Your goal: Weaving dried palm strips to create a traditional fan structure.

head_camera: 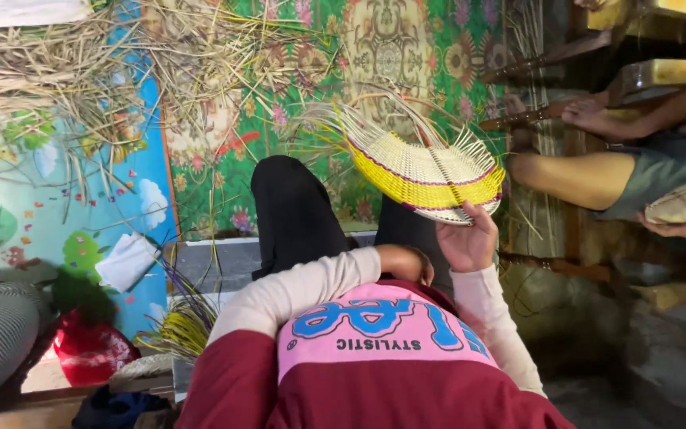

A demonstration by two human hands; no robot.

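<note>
A half-woven basket (pixel 426 171) of cream and yellow strips, loose ends splayed, is held above the knees over the green patterned mat (pixel 295 63), gripped at its near rim by the right hand (pixel 467 238); left hand (pixel 416 266) grip cannot be told, weaving under way.

The one camera sits on the person's head, looking straight down, close above the half-woven basket (pixel 426 171) by the knees.

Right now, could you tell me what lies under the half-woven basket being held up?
Under the half-woven basket lie a green patterned mat and black-trousered knees. The right hand grips its rim; the mat directly beneath is hidden.
</note>
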